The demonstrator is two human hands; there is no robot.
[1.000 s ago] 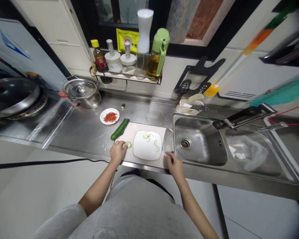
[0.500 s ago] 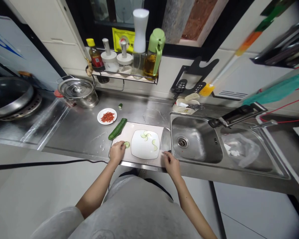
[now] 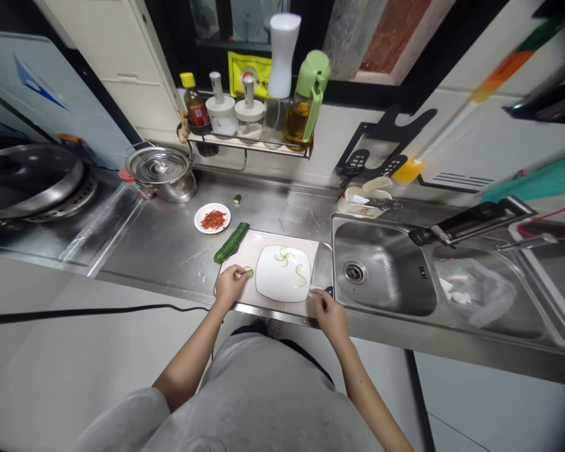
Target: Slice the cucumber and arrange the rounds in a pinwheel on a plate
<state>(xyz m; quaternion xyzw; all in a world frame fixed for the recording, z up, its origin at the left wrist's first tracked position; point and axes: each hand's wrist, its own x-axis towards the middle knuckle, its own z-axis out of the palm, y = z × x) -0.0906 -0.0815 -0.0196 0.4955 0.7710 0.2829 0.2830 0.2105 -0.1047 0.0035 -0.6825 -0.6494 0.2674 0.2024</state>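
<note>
From my remote post, I see the left hand (image 3: 230,287) pinching a cucumber slice (image 3: 249,272) beside the white plate (image 3: 282,291), the right hand (image 3: 331,314) curled, contents unclear (yellow packet (image 3: 238,75) lettering illegible).

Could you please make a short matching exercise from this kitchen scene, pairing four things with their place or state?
Things:
1. Square white plate
2. Small round white plate
3. Long dark green cucumber
4. Round steel pot

Place or state:
A. Covered with a shiny metal lid
B. Lying along the left edge of the pale pink cutting board
C. Bearing thin pale green slices
D. Holding chopped red pieces

Right pairs: 1-C, 2-D, 3-B, 4-A.
</note>
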